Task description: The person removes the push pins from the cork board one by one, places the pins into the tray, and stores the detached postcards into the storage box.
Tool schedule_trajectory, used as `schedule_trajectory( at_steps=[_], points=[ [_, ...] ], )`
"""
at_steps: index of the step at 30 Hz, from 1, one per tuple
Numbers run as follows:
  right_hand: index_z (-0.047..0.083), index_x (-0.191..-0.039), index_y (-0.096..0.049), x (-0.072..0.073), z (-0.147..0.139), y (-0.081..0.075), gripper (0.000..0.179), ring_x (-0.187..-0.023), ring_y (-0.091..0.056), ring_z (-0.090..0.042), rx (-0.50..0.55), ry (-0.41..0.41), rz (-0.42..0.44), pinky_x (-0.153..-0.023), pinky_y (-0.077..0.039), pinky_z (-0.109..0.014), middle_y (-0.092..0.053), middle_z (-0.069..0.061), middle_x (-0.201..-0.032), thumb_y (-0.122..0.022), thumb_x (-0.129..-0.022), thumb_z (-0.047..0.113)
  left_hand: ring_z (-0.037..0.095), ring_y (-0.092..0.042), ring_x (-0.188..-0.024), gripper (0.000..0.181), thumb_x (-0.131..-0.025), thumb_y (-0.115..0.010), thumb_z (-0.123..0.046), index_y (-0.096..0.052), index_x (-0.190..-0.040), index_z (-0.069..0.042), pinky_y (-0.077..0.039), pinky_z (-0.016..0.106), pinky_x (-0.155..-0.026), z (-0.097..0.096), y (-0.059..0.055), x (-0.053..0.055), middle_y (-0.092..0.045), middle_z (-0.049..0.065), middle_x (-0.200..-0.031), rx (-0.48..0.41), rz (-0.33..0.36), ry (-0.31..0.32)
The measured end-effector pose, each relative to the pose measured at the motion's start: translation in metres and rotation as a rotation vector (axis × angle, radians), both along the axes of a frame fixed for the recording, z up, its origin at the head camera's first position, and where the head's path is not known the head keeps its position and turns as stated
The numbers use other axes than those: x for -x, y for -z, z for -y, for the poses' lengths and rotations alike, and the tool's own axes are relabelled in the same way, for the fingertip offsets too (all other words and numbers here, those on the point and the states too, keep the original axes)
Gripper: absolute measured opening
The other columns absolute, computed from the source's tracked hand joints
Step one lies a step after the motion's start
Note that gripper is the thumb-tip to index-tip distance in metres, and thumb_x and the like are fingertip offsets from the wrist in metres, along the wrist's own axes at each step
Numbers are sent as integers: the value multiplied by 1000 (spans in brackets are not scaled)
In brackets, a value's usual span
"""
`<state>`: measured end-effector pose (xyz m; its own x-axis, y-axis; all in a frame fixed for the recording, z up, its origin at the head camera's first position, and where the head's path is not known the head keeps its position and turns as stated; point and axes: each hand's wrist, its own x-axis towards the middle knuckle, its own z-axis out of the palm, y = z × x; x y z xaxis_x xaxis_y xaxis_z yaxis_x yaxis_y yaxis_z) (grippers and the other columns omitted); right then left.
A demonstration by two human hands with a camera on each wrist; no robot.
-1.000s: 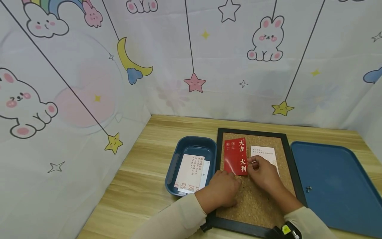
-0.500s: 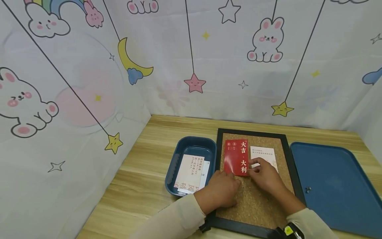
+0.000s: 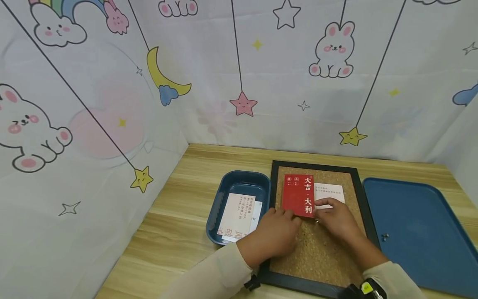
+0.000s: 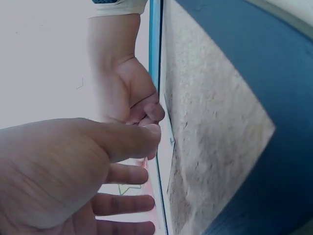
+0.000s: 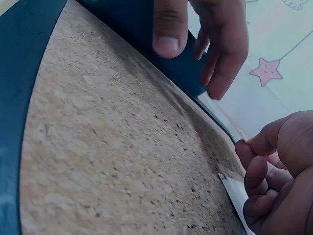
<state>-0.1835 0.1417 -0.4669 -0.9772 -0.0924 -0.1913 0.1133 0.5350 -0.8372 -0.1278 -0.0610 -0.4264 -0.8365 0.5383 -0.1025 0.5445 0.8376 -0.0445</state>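
Observation:
A red card with white Chinese characters lies on the black-framed cork board, its right edge meeting a white printed card. My left hand touches the red card's lower left edge, fingers extended; in the left wrist view the thumb and fingers of this left hand stand apart. At the red card's lower right corner, my right hand pinches with thumb and forefinger. The right wrist view has this right hand with those fingertips together. A tiny shiny piece shows just under them.
Left of the board stands a blue bin with white printed cards in it. A flat blue tray lies to the right, bearing a few small metal pieces. A patterned white cloth hangs behind the table.
The red card has shifted right across the cork, up to the white card, and straightened. Both hands have moved slightly right with it.

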Motion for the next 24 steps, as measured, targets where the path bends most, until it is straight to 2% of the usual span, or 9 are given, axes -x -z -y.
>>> schedule_trajectory(
  at_steps=[5,9,13,18,24],
  points=[
    [-5,-127,-60,-2,-4,-2,36,-82,-71,-20,47,8,13,-60,-53,-33,-74,-21,-105,-64,-96,14,21,-56,-123,45,-93,-71,-44,-67,-132,-21,-45,40,-102,9,-3,0,-64,-1,-129,-49,-50,4],
    [-5,-129,-60,-3,-7,-4,39,-81,-70,-20,55,12,18,-59,-52,-33,-74,-19,-104,-66,-96,16,22,-52,-129,48,-93,-72,-43,-65,-135,-21,-42,42,-108,24,-7,-1,-62,0,-135,-76,-83,-31],
    [-5,-130,-59,-3,-11,-4,40,-82,-71,-20,73,20,28,-57,-52,-32,-74,-19,-103,-65,-96,15,24,-51,-131,52,-92,-74,-44,-65,-136,-18,-42,44,-108,39,-12,-1,-61,2,-138,-93,-110,-73],
    [-4,-130,-59,-5,-14,-6,40,-80,-69,-20,62,23,24,-53,-47,-32,-74,-19,-106,-65,-97,17,27,-49,-134,49,-95,-71,-42,-64,-137,-17,-41,47,-109,53,-17,1,-58,4,-142,-104,-107,-113],
    [-3,-130,-60,-7,-14,-9,39,-78,-67,-20,74,28,26,-54,-48,-33,-74,-16,-104,-65,-98,18,29,-48,-137,50,-96,-70,-44,-64,-138,-17,-41,48,-109,63,-23,1,-57,6,-145,-127,-91,-145]
  ],
)
